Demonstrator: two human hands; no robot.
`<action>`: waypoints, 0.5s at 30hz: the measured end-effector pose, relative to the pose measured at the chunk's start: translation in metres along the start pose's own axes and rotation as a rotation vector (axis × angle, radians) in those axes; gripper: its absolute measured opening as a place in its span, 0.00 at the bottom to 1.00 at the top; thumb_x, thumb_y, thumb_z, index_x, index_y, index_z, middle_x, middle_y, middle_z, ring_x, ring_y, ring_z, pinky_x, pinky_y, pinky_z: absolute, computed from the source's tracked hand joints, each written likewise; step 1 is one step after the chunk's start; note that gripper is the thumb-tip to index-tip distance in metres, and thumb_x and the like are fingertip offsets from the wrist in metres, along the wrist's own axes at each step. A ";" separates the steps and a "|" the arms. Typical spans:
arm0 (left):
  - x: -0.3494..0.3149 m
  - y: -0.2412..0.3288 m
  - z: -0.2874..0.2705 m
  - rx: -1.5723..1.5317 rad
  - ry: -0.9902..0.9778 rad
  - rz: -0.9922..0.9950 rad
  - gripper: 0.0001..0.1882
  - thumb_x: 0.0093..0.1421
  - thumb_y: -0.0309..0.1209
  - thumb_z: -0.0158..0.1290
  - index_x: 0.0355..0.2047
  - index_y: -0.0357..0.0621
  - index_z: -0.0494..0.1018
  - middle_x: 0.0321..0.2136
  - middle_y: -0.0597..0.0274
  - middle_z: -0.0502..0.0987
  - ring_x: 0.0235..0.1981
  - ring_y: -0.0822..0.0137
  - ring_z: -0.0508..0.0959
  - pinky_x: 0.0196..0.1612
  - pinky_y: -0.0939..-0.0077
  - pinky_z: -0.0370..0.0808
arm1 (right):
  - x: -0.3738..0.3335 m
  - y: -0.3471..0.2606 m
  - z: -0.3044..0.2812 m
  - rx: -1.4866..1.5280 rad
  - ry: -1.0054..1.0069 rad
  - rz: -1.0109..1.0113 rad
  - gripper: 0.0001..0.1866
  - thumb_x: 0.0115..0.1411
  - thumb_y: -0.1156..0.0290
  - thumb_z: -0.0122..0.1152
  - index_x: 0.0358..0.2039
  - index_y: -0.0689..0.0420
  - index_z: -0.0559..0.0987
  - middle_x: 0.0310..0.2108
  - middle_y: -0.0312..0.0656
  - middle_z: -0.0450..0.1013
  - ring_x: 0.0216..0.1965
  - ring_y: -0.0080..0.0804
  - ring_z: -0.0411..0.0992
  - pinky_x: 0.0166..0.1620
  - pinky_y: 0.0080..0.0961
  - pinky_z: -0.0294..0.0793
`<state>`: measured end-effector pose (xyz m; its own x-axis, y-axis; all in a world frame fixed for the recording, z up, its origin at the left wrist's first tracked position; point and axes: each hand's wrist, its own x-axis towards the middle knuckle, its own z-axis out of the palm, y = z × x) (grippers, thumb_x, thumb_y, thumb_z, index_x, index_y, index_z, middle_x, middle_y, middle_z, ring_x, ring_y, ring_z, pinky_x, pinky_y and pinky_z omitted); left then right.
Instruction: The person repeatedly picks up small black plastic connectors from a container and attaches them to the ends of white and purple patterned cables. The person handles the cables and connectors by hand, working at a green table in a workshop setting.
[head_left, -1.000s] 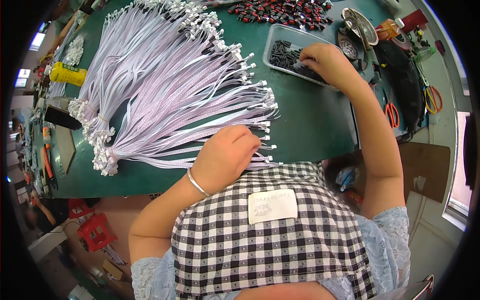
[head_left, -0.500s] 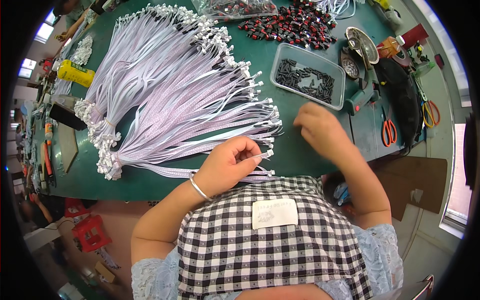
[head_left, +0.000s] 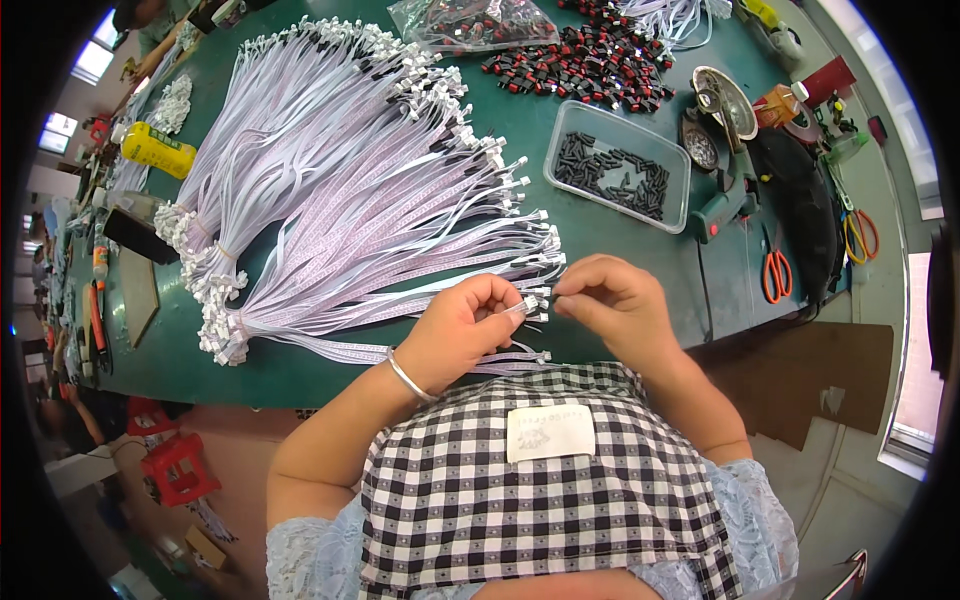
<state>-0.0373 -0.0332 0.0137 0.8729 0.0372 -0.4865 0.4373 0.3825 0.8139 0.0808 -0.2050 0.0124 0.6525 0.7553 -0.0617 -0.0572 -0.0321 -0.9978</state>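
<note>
My left hand (head_left: 458,332), with a bangle at its wrist, pinches a flat white ribbon cable near its small white connector (head_left: 531,304). Facing it, my right hand (head_left: 624,310) has thumb and forefinger pressed together just right of that connector. Whatever those fingertips hold is too small and hidden to name. Behind and to the left, a large fan of white and pinkish ribbon cables (head_left: 345,235) covers the table, gathered at its left end. A clear plastic tub (head_left: 684,196) beyond my right hand contains short black tubes (head_left: 592,160).
Black-and-red small parts (head_left: 600,65) lie heaped at the back, beside a clear bag (head_left: 475,25) of similar parts. A green hot-glue gun (head_left: 728,205), orange-handled scissors (head_left: 776,276) and a metal dish (head_left: 735,95) sit at the right. A yellow bottle (head_left: 155,150) lies at the left.
My right hand has come down and left from near the tub to the connector, its fingertips now pinched beside it. The left hand keeps its hold on the cable.
</note>
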 end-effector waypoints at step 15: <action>0.001 -0.003 -0.004 -0.007 -0.006 0.075 0.06 0.58 0.25 0.53 0.35 0.44 0.68 0.27 0.73 0.68 0.25 0.83 0.65 0.28 0.90 0.63 | 0.000 0.008 0.007 -0.085 0.008 0.006 0.05 0.52 0.81 0.62 0.31 0.62 0.79 0.30 0.38 0.73 0.31 0.22 0.73 0.35 0.18 0.73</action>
<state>-0.0389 -0.0305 0.0092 0.9043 0.0603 -0.4225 0.3694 0.3853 0.8456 0.0749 -0.2008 0.0049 0.6584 0.7496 -0.0678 0.0025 -0.0923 -0.9957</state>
